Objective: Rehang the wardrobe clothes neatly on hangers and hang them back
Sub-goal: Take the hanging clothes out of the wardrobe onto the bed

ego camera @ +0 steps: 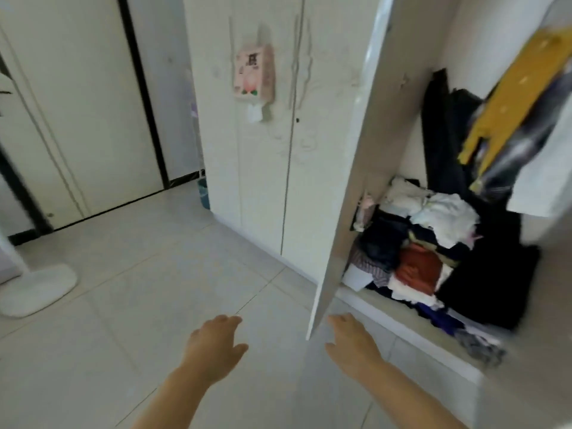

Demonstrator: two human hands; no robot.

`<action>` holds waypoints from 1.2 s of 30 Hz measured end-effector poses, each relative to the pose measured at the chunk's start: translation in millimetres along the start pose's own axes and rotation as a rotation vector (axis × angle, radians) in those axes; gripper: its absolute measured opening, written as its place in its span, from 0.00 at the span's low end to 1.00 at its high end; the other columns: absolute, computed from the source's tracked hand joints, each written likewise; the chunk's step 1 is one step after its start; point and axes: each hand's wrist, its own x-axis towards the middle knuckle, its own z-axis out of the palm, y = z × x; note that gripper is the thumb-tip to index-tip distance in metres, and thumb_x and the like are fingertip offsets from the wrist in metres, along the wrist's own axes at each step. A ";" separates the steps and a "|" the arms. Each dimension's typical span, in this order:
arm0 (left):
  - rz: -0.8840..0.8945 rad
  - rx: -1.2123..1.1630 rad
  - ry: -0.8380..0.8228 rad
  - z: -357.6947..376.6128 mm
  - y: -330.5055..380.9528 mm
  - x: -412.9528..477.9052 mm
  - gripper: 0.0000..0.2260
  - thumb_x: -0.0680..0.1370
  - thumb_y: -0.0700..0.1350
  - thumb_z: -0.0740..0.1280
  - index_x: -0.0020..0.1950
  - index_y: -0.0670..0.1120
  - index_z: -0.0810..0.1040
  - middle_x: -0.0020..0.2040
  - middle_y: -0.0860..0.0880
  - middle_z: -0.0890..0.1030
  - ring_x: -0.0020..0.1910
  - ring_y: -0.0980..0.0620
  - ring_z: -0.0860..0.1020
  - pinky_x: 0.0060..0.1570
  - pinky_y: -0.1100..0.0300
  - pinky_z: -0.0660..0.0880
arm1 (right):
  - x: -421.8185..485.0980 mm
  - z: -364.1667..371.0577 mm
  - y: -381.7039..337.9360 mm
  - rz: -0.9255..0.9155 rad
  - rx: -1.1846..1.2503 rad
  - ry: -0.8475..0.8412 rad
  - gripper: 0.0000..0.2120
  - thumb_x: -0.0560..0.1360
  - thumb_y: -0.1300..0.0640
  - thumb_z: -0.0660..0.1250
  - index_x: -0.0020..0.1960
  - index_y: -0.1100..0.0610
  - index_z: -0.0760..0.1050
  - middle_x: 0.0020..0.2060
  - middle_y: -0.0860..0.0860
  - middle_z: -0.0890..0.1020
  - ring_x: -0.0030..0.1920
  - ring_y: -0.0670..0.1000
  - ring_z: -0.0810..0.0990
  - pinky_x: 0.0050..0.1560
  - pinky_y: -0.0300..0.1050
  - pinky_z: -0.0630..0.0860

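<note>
A white wardrobe stands on the right with one door (349,168) swung open toward me. On its floor lies a messy pile of clothes (427,243) in white, black, red and striped cloth, spilling over the front edge. Above the pile hang dark garments (439,131), a yellow patterned garment (510,97) and a white one (544,168). My left hand (213,345) is low over the floor tiles, fingers apart, holding nothing. My right hand (353,342) is just below the open door's bottom corner, also empty with fingers spread.
The closed wardrobe doors (263,150) carry a pink hanging tissue pack (254,74). A white fan base (34,289) stands on the tiled floor at the left. A sliding door with a black frame (142,94) fills the back left.
</note>
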 end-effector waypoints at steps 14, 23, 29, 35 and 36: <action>0.651 0.107 0.029 -14.5 305.4 229.0 0.21 0.77 0.55 0.60 0.69 0.53 0.65 0.64 0.53 0.71 0.62 0.52 0.71 0.60 0.59 0.67 | 84.6 -146.5 229.2 0.389 0.008 0.250 0.24 0.76 0.52 0.63 0.70 0.53 0.63 0.64 0.53 0.68 0.63 0.54 0.69 0.62 0.46 0.69; 0.849 0.012 0.208 -90.2 449.7 379.0 0.22 0.77 0.57 0.60 0.70 0.53 0.66 0.65 0.53 0.71 0.62 0.52 0.71 0.60 0.57 0.69 | 177.6 -289.4 294.9 0.397 0.027 0.546 0.26 0.76 0.51 0.63 0.72 0.51 0.61 0.66 0.51 0.67 0.65 0.52 0.67 0.64 0.44 0.68; 0.894 -0.141 0.287 -145.4 546.0 448.4 0.21 0.77 0.55 0.62 0.69 0.51 0.67 0.66 0.52 0.71 0.61 0.52 0.72 0.58 0.58 0.70 | 227.8 -390.9 339.0 0.342 0.040 0.748 0.22 0.76 0.56 0.63 0.69 0.54 0.66 0.61 0.53 0.70 0.62 0.53 0.70 0.61 0.42 0.68; 0.911 -0.232 0.465 -203.2 622.7 502.0 0.24 0.77 0.55 0.63 0.71 0.52 0.65 0.68 0.51 0.69 0.64 0.51 0.71 0.58 0.58 0.69 | 277.4 -493.4 382.7 0.193 -0.039 0.884 0.21 0.76 0.54 0.64 0.68 0.53 0.67 0.62 0.52 0.71 0.62 0.53 0.70 0.63 0.44 0.67; 0.909 -0.247 0.491 -212.8 633.9 509.4 0.24 0.77 0.55 0.63 0.71 0.52 0.64 0.69 0.51 0.69 0.64 0.51 0.70 0.59 0.58 0.69 | 284.7 -509.6 388.3 0.165 -0.062 0.906 0.21 0.76 0.54 0.64 0.68 0.53 0.67 0.62 0.52 0.70 0.63 0.53 0.70 0.63 0.44 0.67</action>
